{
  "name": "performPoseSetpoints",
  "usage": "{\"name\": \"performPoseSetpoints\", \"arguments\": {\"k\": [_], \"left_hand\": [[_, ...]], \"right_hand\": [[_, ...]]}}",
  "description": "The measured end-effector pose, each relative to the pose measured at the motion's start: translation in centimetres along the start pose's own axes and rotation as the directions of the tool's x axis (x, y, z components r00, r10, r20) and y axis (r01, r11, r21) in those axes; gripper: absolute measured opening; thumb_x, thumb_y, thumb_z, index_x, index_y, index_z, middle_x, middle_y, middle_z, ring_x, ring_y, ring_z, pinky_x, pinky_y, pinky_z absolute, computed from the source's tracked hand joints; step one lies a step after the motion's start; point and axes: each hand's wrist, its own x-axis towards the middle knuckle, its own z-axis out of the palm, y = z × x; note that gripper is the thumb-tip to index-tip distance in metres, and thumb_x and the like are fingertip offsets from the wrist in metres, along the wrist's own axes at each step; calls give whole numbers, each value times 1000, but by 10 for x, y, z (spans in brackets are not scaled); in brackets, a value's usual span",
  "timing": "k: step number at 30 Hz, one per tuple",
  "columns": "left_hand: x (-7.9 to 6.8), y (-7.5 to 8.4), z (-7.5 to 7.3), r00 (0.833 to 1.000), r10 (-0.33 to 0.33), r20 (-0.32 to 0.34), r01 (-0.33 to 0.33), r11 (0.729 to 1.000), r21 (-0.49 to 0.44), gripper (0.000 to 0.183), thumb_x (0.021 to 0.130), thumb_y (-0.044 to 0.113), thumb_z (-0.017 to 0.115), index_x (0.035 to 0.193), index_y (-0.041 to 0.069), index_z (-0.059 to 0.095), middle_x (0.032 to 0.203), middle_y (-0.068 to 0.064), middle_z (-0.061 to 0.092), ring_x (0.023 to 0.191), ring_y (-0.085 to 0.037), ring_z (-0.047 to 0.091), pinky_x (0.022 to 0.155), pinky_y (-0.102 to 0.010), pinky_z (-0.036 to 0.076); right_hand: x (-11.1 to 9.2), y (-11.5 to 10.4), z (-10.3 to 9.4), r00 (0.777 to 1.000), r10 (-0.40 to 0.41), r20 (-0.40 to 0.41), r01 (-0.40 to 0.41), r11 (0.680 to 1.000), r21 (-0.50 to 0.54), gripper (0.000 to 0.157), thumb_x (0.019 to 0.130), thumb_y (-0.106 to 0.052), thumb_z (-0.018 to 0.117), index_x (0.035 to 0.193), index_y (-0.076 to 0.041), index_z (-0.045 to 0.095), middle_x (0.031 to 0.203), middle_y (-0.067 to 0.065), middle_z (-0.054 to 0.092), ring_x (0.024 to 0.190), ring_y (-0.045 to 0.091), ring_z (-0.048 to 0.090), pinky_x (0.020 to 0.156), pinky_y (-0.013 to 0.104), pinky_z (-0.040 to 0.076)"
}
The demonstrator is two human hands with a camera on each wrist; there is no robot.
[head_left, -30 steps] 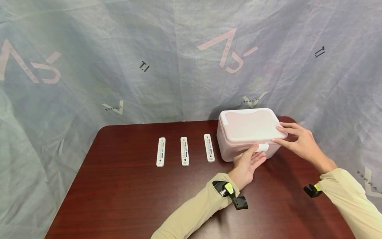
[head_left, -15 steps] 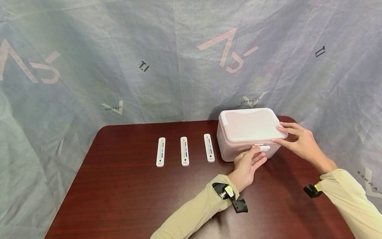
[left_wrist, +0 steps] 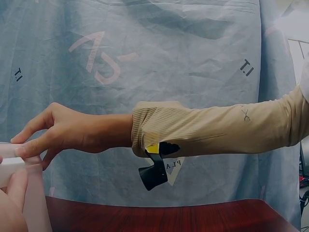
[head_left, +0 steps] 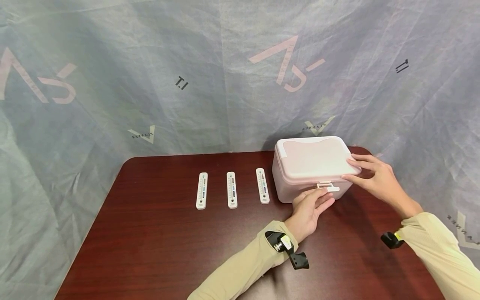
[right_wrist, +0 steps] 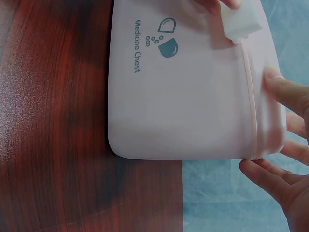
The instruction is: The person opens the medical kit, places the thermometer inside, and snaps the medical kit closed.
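A pale pink medicine chest (head_left: 315, 156), its lid down, stands at the table's right back; the right wrist view shows "Medicine Chest" printed on its front. My left hand (head_left: 308, 210) reaches to the front and pinches the white latch (head_left: 331, 189), which is swung out from the lid's edge. In the left wrist view, thumb and finger lie on either side of the latch (left_wrist: 10, 166). My right hand (head_left: 379, 177) grips the lid's right front corner, thumb at the front and fingers around the side.
Left of the chest, three white thermometers lie in a row: one near the chest (head_left: 263, 186), one in the middle (head_left: 232, 190) and one farther left (head_left: 201, 191). The dark red wooden table (head_left: 157, 241) backs onto a grey cloth curtain (head_left: 202, 108).
The latch, flat against the chest's front at first, has been pulled out and down by my left thumb and fingers. My right hand has stayed on the lid's corner.
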Motion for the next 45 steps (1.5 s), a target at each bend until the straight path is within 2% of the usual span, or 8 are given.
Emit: {"name": "performPoseSetpoints", "arguments": {"k": [5, 14, 19, 25, 34, 40, 45], "left_hand": [[0, 0, -1, 1000, -4, 2, 4, 1000, 10, 12, 78, -7, 65, 90, -7, 66, 89, -18, 69, 80, -26, 68, 77, -41, 54], [2, -1, -4, 1000, -17, 4, 17, 1000, 22, 22, 77, -10, 60, 98, -8, 61, 94, -18, 66, 87, -30, 67, 77, -43, 54], [4, -3, -8, 999, -26, -38, 28, 999, 38, 23, 76, -12, 61, 98, -6, 59, 91, -18, 65, 87, -32, 66, 77, -44, 54], [6, -7, -14, 995, -41, -87, 47, 996, 77, 22, 76, -12, 62, 95, -3, 58, 82, -18, 65, 85, -33, 67, 74, -45, 55], [11, -11, -21, 998, -4, -67, 10, 995, 96, 23, 75, -14, 60, 96, -5, 59, 85, -20, 64, 83, -33, 67, 73, -44, 55], [14, -9, -25, 998, -6, -65, 17, 986, 169, 22, 74, -11, 64, 93, -2, 62, 80, -16, 66, 76, -28, 68, 70, -44, 55], [15, -7, -28, 998, -11, -66, 26, 973, 230, 21, 74, -8, 66, 93, 0, 64, 81, -15, 67, 73, -26, 68, 68, -45, 55]], "right_hand": [[-1, 2, 0, 1000, 12, 2, -12, 1000, 4, 56, 60, -12, 89, 112, -4, 70, 117, 13, 63, 107, -8, 46, 82, 4, 29], [0, 2, 0, 1000, 21, 0, -21, 1000, 6, 56, 61, -12, 89, 113, -4, 70, 118, 13, 63, 106, -7, 47, 82, 3, 30], [-1, 2, 0, 999, 35, 7, -35, 999, 3, 56, 62, -14, 89, 113, -5, 70, 119, 13, 62, 106, -8, 47, 81, 3, 30], [-3, 2, 0, 999, 41, 16, -41, 999, -7, 57, 62, -15, 88, 114, -6, 69, 120, 12, 62, 108, 2, 49, 82, 3, 29], [-4, 5, 0, 998, 59, 17, -59, 998, -2, 58, 62, -16, 89, 116, -8, 69, 122, 11, 61, 110, 4, 49, 82, 3, 28], [-4, 6, 0, 998, 67, 8, -67, 998, 11, 58, 61, -15, 89, 116, -9, 69, 122, 11, 61, 109, -6, 47, 83, 3, 29], [-5, 6, 1, 997, 76, 11, -76, 997, 8, 57, 63, -16, 88, 116, -9, 69, 123, 11, 61, 110, -5, 47, 84, 4, 29]]}}
